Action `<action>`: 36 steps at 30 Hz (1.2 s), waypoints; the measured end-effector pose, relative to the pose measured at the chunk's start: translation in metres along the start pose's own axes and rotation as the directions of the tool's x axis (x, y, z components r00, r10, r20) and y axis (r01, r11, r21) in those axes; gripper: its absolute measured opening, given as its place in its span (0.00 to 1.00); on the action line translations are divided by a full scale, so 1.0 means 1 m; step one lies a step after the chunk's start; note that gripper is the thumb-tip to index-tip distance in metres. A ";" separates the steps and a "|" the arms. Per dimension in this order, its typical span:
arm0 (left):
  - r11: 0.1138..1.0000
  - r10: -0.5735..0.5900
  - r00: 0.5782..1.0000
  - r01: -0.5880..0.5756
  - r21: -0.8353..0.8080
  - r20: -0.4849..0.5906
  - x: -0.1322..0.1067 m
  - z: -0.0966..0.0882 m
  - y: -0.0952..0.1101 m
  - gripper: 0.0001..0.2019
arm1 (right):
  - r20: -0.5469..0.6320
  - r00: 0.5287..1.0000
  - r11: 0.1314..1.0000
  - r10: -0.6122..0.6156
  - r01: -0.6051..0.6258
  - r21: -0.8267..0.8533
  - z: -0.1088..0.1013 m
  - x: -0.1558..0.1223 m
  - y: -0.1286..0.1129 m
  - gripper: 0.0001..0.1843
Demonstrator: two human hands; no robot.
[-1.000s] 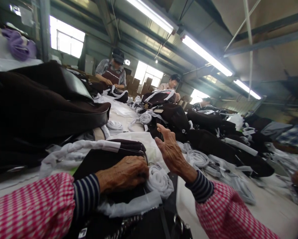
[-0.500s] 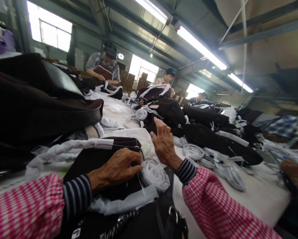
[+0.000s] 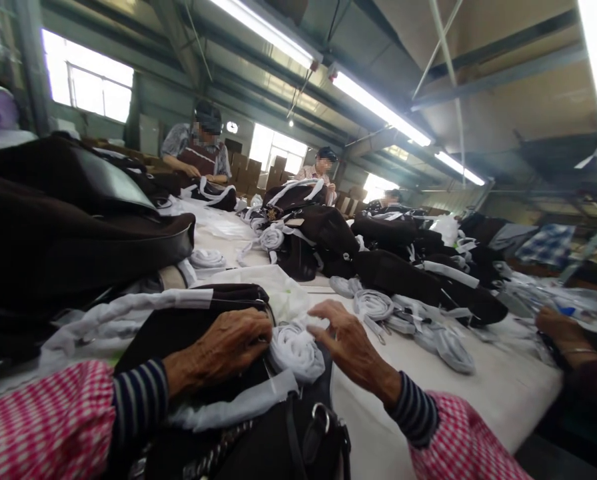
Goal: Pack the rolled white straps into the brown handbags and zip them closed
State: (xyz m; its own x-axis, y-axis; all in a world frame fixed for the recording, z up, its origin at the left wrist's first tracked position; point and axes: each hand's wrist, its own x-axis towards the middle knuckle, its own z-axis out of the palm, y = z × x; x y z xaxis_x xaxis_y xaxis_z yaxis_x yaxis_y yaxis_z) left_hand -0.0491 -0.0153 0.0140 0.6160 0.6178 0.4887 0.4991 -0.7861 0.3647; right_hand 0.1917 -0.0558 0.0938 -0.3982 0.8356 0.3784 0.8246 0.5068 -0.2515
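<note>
In front of me lies a black bag [image 3: 173, 327] with a strap handle wrapped in white paper [image 3: 143, 297]. My left hand [image 3: 223, 343] rests on this bag, its fingers curled closed at the edge by the zipper. Beside those fingertips sits a coiled strap in white wrapping [image 3: 298, 352]. My right hand [image 3: 353, 340] reaches in from the other side, thumb and fingers apart, close to the coil's upper right edge. Whether it touches the coil I cannot tell. Nearer to me is more black bag material with a metal ring [image 3: 321, 417] and a chain.
A large dark bag pile [image 3: 68, 220] rises on the left. More dark bags [image 3: 418, 287] and wrapped strap coils [image 3: 373, 305] lie across the white table [image 3: 418, 393]. Co-workers [image 3: 198, 150] stand at the back; another person's hand [image 3: 561, 330] is at the right edge.
My right hand has come down from its raised position to beside the white coil, thumb and fingers spread. My left hand stays at the bag's edge. The whole view has shifted slightly.
</note>
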 end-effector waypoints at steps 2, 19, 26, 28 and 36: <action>0.999 0.003 1.000 -0.003 0.045 0.008 0.000 0.000 0.001 0.03 | 0.171 0.985 0.999 -0.009 0.014 -0.030 0.002 -0.019 -0.005 0.21; 0.846 -0.222 0.975 0.177 -0.503 -0.031 0.040 -0.005 0.007 0.26 | 0.217 0.953 0.512 0.213 -0.298 0.805 -0.004 0.012 0.043 0.15; 0.306 -0.248 0.929 0.345 -0.887 0.276 0.042 0.019 0.003 0.26 | 0.320 0.925 0.190 0.207 -0.359 0.914 0.018 0.005 0.049 0.16; 0.315 -0.283 0.921 0.354 -0.881 0.269 0.039 0.019 0.005 0.22 | 0.326 0.920 0.182 0.219 -0.366 0.912 0.019 0.004 0.043 0.16; 0.333 -0.319 0.924 0.317 -0.888 0.210 0.037 0.017 0.011 0.18 | 0.201 0.961 0.512 0.190 -0.272 0.815 0.013 0.013 0.006 0.18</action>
State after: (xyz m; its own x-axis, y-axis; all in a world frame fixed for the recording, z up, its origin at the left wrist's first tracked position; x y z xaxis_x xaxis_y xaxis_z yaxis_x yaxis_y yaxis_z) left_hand -0.0100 -0.0012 0.0224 0.5383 0.8257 0.1690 -0.1796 -0.0835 0.9802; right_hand 0.1866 -0.0392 0.0854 -0.3064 0.9420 0.1370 0.2030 0.2052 -0.9574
